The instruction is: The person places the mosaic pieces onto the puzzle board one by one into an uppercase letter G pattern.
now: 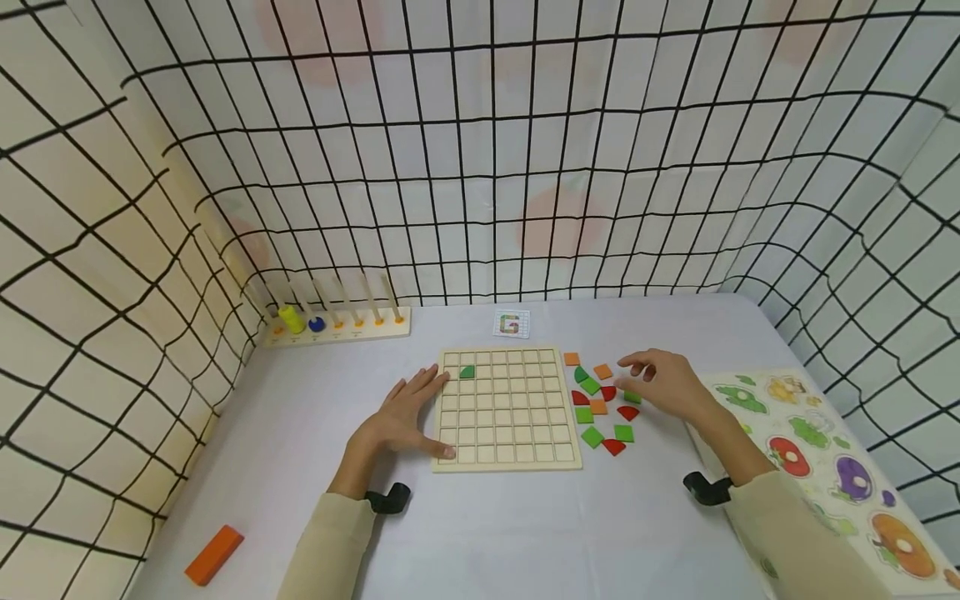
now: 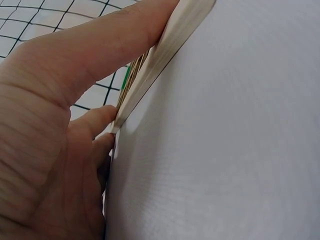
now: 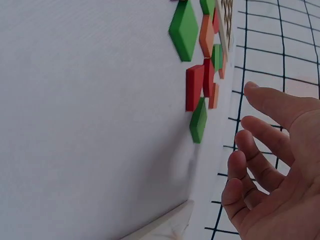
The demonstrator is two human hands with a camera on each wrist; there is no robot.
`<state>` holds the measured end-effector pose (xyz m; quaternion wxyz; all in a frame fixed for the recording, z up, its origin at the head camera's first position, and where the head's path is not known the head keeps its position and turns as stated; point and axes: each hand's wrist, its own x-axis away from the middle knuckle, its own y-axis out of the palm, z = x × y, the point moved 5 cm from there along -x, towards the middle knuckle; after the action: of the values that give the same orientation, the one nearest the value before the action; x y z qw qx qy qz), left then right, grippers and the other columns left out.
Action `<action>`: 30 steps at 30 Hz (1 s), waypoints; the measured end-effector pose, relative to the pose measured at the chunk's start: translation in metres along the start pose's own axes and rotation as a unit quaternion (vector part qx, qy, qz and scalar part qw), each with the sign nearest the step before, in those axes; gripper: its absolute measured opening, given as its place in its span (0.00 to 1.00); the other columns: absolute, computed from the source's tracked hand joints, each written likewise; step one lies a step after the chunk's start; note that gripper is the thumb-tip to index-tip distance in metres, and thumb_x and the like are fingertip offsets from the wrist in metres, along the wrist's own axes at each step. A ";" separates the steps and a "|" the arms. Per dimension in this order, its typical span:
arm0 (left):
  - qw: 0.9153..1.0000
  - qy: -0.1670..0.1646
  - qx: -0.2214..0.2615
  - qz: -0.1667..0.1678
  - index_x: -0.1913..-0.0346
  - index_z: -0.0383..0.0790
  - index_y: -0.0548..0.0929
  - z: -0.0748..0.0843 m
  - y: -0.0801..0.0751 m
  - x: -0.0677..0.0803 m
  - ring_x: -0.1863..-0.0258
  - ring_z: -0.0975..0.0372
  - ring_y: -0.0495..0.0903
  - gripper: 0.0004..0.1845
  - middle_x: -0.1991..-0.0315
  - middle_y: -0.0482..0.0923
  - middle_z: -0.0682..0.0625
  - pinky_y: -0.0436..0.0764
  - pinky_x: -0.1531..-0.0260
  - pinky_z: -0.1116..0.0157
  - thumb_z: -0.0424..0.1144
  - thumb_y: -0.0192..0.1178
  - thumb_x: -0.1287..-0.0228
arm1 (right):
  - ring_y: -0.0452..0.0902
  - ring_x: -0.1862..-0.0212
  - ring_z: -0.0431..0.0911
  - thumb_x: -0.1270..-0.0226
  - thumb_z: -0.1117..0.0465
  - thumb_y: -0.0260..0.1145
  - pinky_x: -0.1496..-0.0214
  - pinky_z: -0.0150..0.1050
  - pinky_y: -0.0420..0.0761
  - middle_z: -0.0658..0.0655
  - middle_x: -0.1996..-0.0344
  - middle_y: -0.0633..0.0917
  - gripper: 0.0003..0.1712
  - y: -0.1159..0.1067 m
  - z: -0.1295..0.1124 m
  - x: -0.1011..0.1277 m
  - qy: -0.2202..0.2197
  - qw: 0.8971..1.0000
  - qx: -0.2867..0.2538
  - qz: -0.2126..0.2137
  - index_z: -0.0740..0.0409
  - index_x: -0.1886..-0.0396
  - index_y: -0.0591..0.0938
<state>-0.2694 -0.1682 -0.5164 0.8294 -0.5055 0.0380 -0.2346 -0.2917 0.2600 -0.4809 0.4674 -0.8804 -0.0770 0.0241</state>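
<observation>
On a pale tabletop w/ grid-patterned cloth walls around it, a wooden grid board (image 1: 507,408) lies flat in front of a person. Left hand (image 1: 405,412) rests flat, fingers straight, against the board's left edge, thumb along its near corner; the left wrist view confirms fingers pressed to the board's side. Right hand (image 1: 667,382) hovers relaxed, fingers loosely spread, gripping nothing, above a loose cluster of coloured tiles (image 1: 600,400) (green, orange, red) just right of the board. One green tile (image 1: 467,372) sits in a cell in the top row, 2nd from left; every other cell looks empty, so the filling seems barely begun, approx. a dozen pieces left. A small pattern card (image 1: 512,324) lies beyond the board. Elsewhere: a peg rack (image 1: 337,323) far left, an orange block (image 1: 214,554) near left, a vegetable puzzle (image 1: 832,467) at right.
</observation>
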 end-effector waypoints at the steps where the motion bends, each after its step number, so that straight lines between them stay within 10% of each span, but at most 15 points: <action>1: 1.000 -0.002 0.000 -0.001 0.16 0.53 0.52 0.000 0.000 0.001 0.15 0.53 0.41 0.73 0.14 0.43 0.51 0.40 0.17 0.46 0.72 0.79 0.67 | 0.74 0.57 0.50 0.33 0.49 0.73 0.61 0.38 0.74 0.57 0.58 0.84 0.24 0.000 0.002 0.001 0.001 1.000 -0.001 -0.003 0.57 0.42 0.86; 30: 1.000 -0.007 -0.004 -0.003 0.16 0.56 0.50 -0.001 0.002 0.000 0.15 0.55 0.40 0.73 0.14 0.41 0.53 0.40 0.17 0.48 0.71 0.79 0.65 | 0.73 0.59 0.50 0.37 0.58 0.75 0.61 0.39 0.74 0.59 0.58 0.87 0.17 0.002 0.023 0.017 -0.007 0.999 0.022 -0.023 0.60 0.50 0.89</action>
<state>-0.2687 -0.1683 -0.5182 0.8268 -0.5109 0.0321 -0.2331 -0.2770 0.2811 -0.4949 0.4861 -0.8680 -0.0996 0.0210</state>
